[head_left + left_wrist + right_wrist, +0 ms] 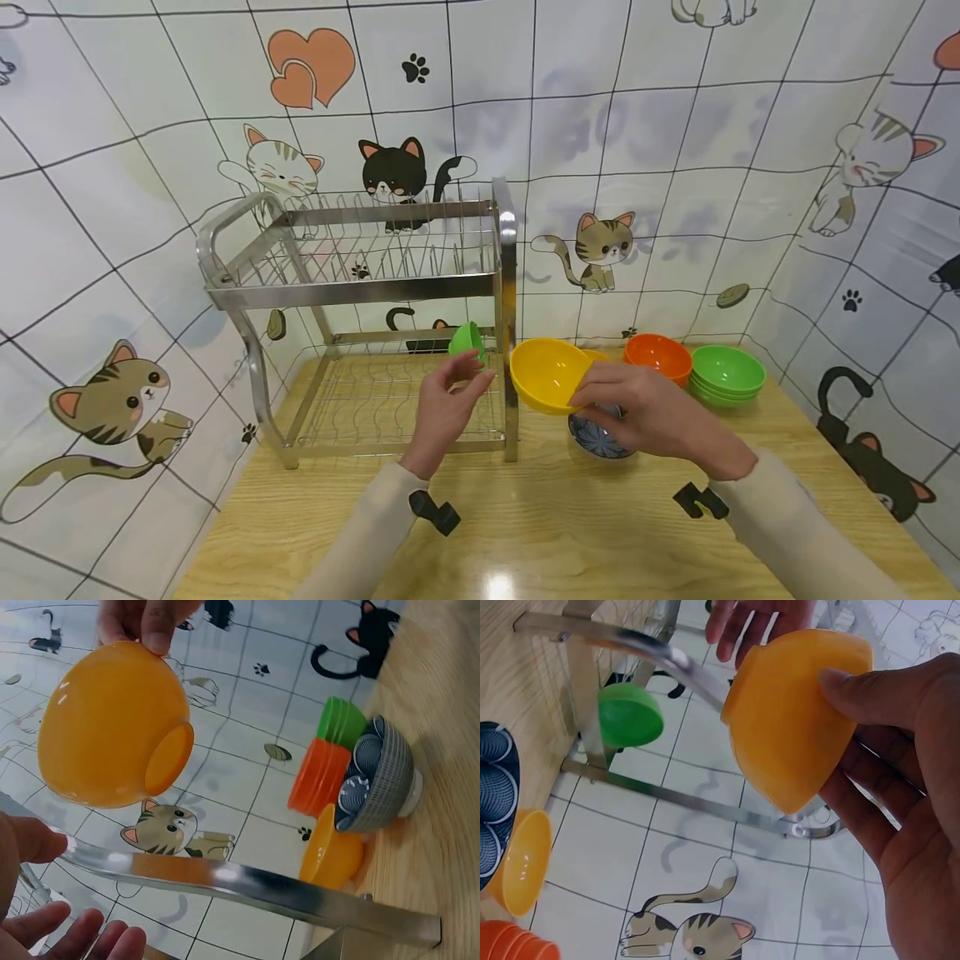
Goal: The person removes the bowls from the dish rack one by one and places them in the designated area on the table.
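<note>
A yellow bowl (547, 373) hangs in the air beside the rack's right post, pinched by its rim between the thumb and fingers of my right hand (637, 408). In the right wrist view my right thumb lies on the outer wall of the bowl (799, 720). My left hand (448, 404) is in front of the metal dish rack (378, 287), fingers loosely bent and holding nothing. Behind it a green bowl (467, 340) stands tilted on its side on the rack's lower tier. A patterned blue bowl (600, 435) sits on the table below the yellow one, partly hidden.
Toward the back right stand stacked orange bowls (658, 357) and stacked green bowls (726, 375). Another yellow bowl (330, 851) is beside the patterned bowl. The rack's upper tier has upright wire slots. A wall with cat drawings closes off the wooden table (570, 533) behind.
</note>
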{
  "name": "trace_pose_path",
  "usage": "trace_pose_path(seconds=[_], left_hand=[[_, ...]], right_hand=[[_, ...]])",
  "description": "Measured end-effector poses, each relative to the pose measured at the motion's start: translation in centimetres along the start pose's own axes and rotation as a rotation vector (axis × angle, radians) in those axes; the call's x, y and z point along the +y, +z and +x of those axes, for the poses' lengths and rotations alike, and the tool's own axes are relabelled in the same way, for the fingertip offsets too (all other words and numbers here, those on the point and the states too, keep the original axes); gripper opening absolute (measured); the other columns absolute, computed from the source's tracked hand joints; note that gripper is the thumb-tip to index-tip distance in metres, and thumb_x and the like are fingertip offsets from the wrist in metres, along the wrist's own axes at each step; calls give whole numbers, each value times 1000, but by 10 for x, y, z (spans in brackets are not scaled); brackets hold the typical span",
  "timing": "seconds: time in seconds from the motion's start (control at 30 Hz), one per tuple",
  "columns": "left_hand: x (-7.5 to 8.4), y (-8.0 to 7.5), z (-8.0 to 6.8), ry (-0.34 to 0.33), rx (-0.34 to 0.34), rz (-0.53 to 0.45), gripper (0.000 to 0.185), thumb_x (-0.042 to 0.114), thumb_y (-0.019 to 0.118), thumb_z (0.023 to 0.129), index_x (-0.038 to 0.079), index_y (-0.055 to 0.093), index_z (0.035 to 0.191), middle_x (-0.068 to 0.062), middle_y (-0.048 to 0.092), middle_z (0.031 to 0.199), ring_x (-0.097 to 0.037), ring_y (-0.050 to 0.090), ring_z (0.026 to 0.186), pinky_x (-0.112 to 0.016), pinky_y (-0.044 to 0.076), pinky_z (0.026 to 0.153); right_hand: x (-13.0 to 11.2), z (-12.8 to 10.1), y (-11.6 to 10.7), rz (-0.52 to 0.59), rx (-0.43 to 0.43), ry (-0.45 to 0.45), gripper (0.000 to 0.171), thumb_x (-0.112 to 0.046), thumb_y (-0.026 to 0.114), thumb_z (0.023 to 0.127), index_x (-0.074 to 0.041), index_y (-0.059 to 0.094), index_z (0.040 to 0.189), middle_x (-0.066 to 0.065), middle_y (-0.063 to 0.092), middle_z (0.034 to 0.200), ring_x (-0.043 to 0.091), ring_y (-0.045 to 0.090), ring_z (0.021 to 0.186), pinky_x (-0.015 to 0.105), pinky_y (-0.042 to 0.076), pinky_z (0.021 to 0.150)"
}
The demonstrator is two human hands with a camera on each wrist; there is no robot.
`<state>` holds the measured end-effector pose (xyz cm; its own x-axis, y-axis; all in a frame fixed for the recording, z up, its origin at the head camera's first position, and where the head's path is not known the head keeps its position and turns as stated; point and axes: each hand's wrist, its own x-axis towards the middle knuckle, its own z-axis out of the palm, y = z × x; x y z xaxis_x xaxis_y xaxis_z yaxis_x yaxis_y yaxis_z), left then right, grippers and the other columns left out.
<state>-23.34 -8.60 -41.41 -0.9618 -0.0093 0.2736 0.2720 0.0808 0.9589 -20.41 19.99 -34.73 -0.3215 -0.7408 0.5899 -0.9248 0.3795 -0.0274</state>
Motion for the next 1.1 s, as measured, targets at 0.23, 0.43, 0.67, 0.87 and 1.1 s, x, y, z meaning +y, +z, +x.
trace_pose_path(seconds=[0.23,0.43,0.67,0.87,1.1], left_hand=[[-9,9,15,87,-13,53,54,17,79,91,11,60,140,-19,65,129,-31,66,116,-47,56,102],[-11,19,30,141,-58,69,61,12,80,89,5,55,144,-21,64,130,-34,64,117,-53,54,103],[-7,28,36,122,-28,88,55,8,80,89,6,60,140,-15,67,124,-29,67,109,-40,60,95],[-2,32,36,135,-9,119,42,3,79,88,5,67,128,-15,70,113,-25,68,98,-29,61,83],[-2,34,37,129,-25,159,34,2,77,89,5,67,122,-13,69,106,-16,64,93,-20,57,77]], right_hand=[[18,-9,5,-52,-39,113,25,-6,88,76,-16,77,96,-8,72,97,8,66,89,33,63,80],[41,-16,13,-130,-46,181,22,-6,88,77,-12,78,95,-2,73,95,12,68,85,34,63,76],[71,-22,27,-162,-65,262,18,-6,85,81,-9,80,97,2,73,93,15,66,80,32,61,72],[90,-29,40,-167,-106,350,18,-9,83,84,-9,81,102,2,74,96,14,66,81,34,61,73],[104,-36,53,-169,-149,429,18,-11,81,87,-9,81,105,4,75,100,20,67,85,38,61,79]])
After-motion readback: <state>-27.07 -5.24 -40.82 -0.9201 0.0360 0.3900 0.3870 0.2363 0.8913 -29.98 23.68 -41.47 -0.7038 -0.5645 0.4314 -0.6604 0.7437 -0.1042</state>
